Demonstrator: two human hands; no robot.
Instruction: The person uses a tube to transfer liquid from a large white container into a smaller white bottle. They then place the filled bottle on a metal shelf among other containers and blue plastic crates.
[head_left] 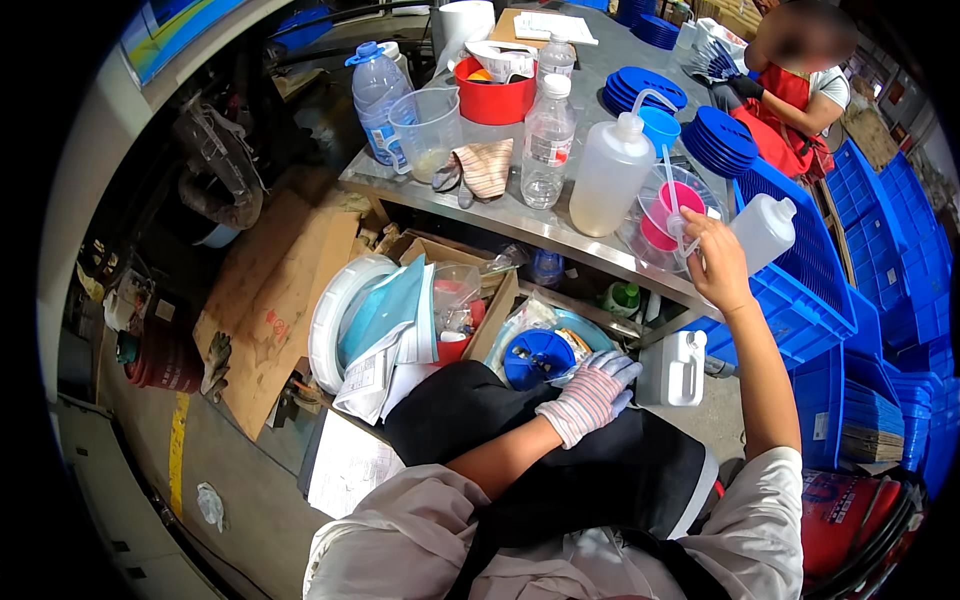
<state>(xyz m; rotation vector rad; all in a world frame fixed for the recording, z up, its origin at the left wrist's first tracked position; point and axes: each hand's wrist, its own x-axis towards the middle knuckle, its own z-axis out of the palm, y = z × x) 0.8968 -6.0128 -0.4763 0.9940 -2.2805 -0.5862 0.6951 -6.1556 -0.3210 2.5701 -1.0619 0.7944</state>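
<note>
My right hand (pixel 712 262), bare, is at the table's front edge with its fingers closed on a clear squeeze-bottle nozzle (pixel 680 236) with a thin tube. A pink cup (pixel 657 226) stands just behind those fingers in a clear plastic basin (pixel 640 246). Close by on the right a white plastic bottle (pixel 764 236) leans, tilted. To the left a translucent squeeze bottle (pixel 610 180) with a bent spout stands upright, some liquid at its bottom. In a striped glove (pixel 582 404), my left hand (pixel 592 396) lies flat on my black-covered lap, fingers stretched, holding nothing.
The metal table (pixel 490 218) carries a clear bottle (pixel 547 145), measuring jug (pixel 425 128), red tub (pixel 495 95) and blue discs (pixel 716 142). Blue crates (pixel 800 300) stand at the right. Below are a white jug (pixel 672 370) and boxes. A person in a red apron (pixel 785 105) sits opposite.
</note>
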